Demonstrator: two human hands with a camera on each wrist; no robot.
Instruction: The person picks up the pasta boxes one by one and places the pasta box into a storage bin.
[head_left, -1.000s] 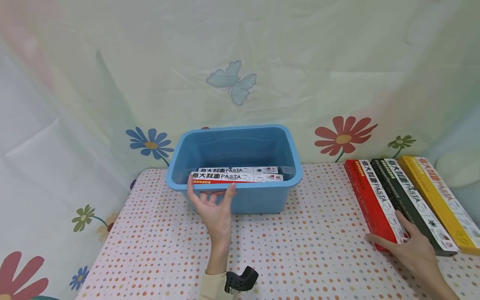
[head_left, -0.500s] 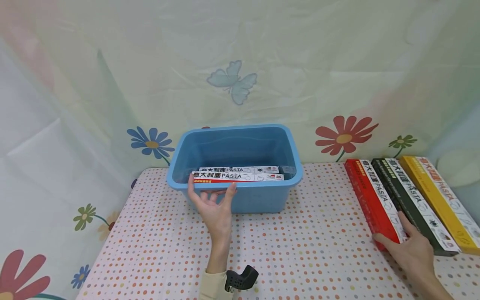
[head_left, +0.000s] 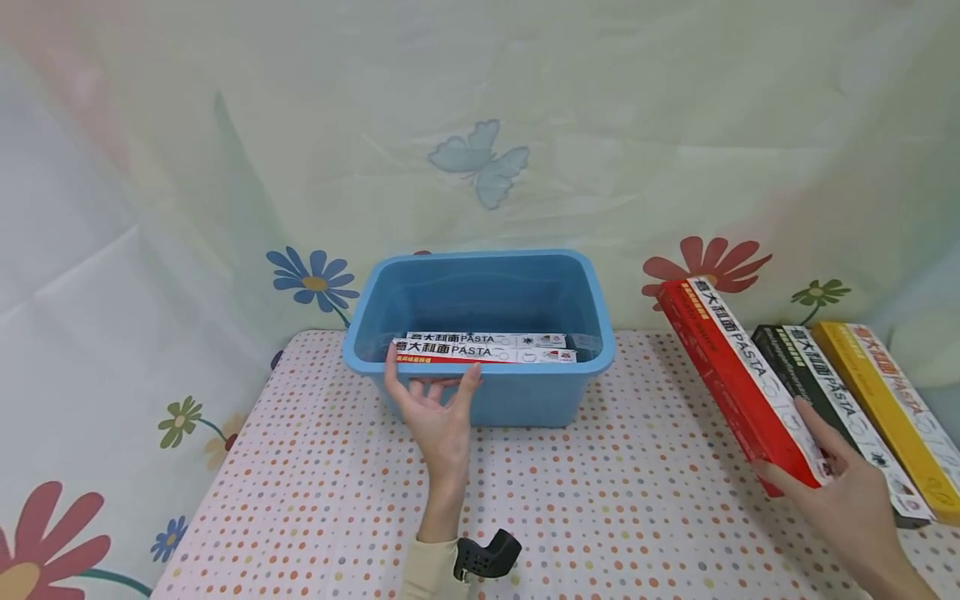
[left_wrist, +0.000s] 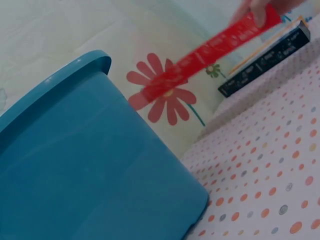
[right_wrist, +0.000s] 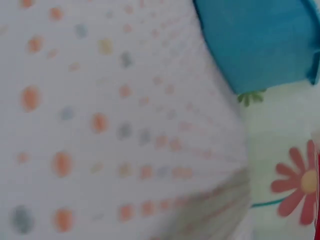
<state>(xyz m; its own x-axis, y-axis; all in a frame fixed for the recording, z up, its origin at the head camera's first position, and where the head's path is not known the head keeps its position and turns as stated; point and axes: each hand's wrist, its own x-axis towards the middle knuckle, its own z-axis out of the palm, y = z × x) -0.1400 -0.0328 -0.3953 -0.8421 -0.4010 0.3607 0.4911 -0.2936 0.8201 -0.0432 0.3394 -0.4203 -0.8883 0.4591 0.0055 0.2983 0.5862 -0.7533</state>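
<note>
Left hand [head_left: 435, 408] – fingers spread and straight, tips pressed to the near rim of the blue bin [head_left: 525, 400], gripping nothing. Inside the bin, two pasta boxes [head_left: 487, 350] lie flat, side by side. Right hand [head_left: 843, 492] grasps the red pasta box [head_left: 731, 371] by its near end – lifted off the dotted tablecloth [head_left: 615, 517], far end tilted up. Just right of it, the black box [head_left: 817, 379] and yellow box [head_left: 873, 396] lie flat.
</note>
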